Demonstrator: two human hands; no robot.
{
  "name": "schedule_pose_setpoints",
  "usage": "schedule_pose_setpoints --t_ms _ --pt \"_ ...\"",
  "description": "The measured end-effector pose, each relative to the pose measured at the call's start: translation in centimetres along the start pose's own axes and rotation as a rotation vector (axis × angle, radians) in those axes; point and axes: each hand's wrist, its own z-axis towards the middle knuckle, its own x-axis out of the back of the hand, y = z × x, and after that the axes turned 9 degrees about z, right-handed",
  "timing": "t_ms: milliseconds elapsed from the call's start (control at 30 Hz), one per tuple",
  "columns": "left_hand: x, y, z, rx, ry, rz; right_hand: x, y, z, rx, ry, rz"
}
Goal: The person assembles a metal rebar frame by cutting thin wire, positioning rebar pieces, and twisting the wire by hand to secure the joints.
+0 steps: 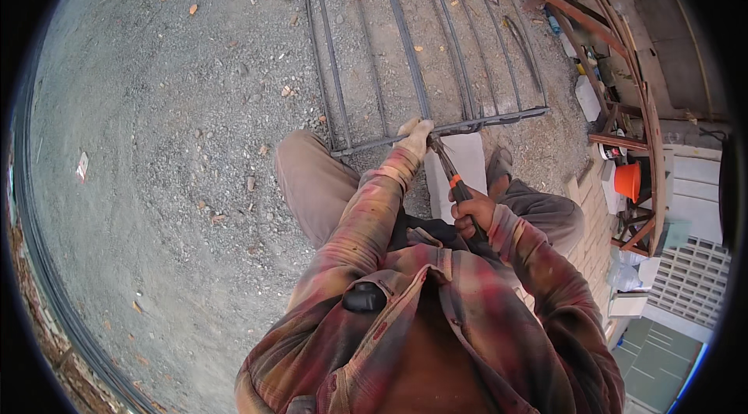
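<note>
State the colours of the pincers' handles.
The handles are black, with orange toward the metal end, best seen in the head view.

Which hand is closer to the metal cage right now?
Left. The left hand is at the near edge of the cage; the right hand is farther back toward the body, around the handles of the pincers.

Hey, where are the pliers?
In the head view, the pliers are just right of centre, gripped in the right hand, their tip beside the gloved left hand.
</note>
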Motion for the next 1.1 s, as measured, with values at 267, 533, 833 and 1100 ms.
schedule_pose_setpoints --t_ms 267,533,833,1100 --pt "1.5 -2.4 -1.4 0.038 0.009 0.006 -1.5 4.9 1.0 0.206 0.249 -0.196" --pt "1.1 -2.7 0.2 0.022 -0.114 -0.120 1.3 -1.5 -1.8 -0.043 -0.072 -0.147" --pt "1.2 -2.4 0.9 0.118 -0.095 -0.298 -1.0 -4.7 -2.7 0.412 0.796 -2.011" --pt "0.3 -2.1 0.6 0.189 -0.090 -0.285 7.1 -10.9 2.3 0.510 0.604 -2.134"
